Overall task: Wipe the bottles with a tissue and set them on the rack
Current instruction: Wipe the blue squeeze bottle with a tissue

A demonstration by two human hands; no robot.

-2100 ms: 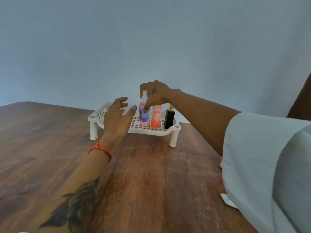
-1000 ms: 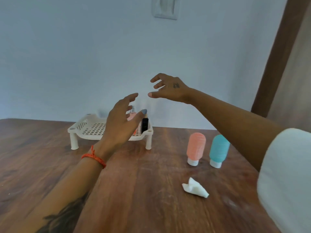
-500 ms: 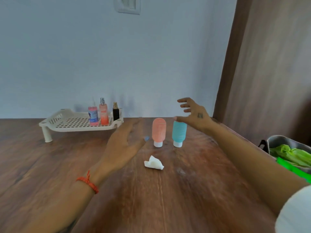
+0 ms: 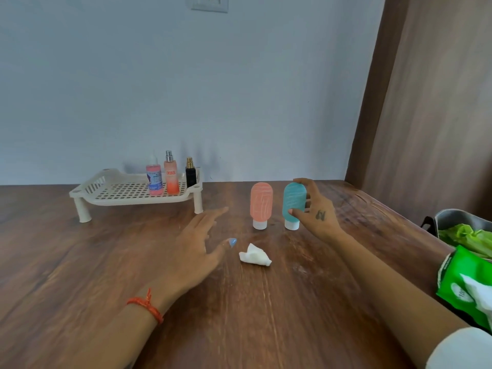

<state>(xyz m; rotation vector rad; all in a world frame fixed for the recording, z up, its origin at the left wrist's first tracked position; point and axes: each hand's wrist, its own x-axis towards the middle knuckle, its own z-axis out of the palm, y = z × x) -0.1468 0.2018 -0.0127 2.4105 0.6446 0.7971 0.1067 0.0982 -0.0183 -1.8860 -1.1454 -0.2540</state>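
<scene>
On the left, the white rack (image 4: 127,194) is standing on the desk (image 4: 266,302) with three bottles upright in a row at its right end: a small pink-and-blue bottle (image 4: 154,179), a taller orange spray bottle (image 4: 170,174) and a black bottle (image 4: 190,173). They are crowding one corner, so a careless placement beside them is likely to knock one into the next; the open grid floor is also giving narrow bases little to sit on.

The left hand (image 4: 198,243) is hovering flat and low over the desk, fingers (image 4: 213,217) spread wide and holding nothing, its thumb just beside the crumpled tissue (image 4: 255,256) but not touching it. If it sweeps in quickly it may be pushing the light wad along the desk instead of pinching it.

Further right, the coral bottle (image 4: 261,205) and the teal bottle (image 4: 292,205) are standing cap-down, close together but apart, both unwiped by my reading. Resting on small white caps, they are looking top-heavy: a sideways nudge on the teal one could be tipping it into its coral neighbour.

The right hand (image 4: 315,209) is closing around the teal bottle, thumb on its lower front and fingers (image 4: 303,182) curled over the top and far side; the grip is looking loose and half-open, touching but not clearly clamped, and the bottle is not yet lifted. At the far right edge a green wipes pack (image 4: 458,283) is lying, within reach of the forearm and liable to be brushed.
</scene>
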